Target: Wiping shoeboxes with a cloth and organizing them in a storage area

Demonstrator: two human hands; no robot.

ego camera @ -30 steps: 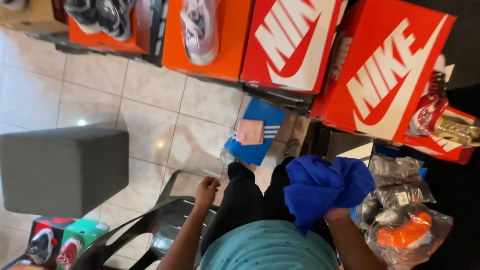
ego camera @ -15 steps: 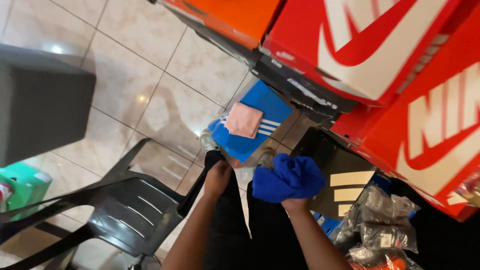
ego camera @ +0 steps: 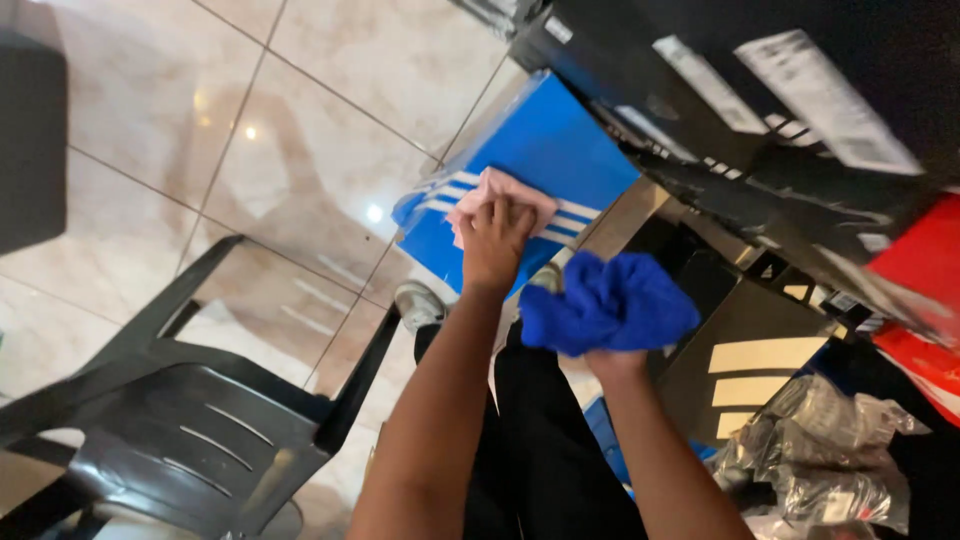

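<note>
Glossy beige floor tiles (ego camera: pixel 330 110) with dark grout lines, lamp glare on them. Lower left: black plastic chair (ego camera: pixel 170 440), slotted seat, one arm slanting up toward the middle. Far left edge: part of a dark grey block (ego camera: pixel 28 140).

Middle: blue shoebox (ego camera: pixel 545 150) with white stripes, lying tilted on the floor against stacked black shoeboxes (ego camera: pixel 760 130) with white labels. On the blue lid: pink cloth (ego camera: pixel 500 192), crumpled. Left hand (ego camera: pixel 492 245) pressed down on the pink cloth, fingers curled over it, closing on its edge; forearm reaching up from the bottom of the view.

Just to the right and lower: right hand (ego camera: pixel 618 362), mostly hidden, closed around a bunched bright blue cloth (ego camera: pixel 608 305), held in the air above the legs, clear of the blue shoebox.

Between the forearms: black trousers (ego camera: pixel 545 450); grey shoe toe (ego camera: pixel 418 303) beside the chair arm. Right of the blue cloth: black shoebox with cream stripes (ego camera: pixel 760 375). Lower right: shoes wrapped in clear plastic bags (ego camera: pixel 825 460). Right edge: strip of red shoebox (ego camera: pixel 925 300).
</note>
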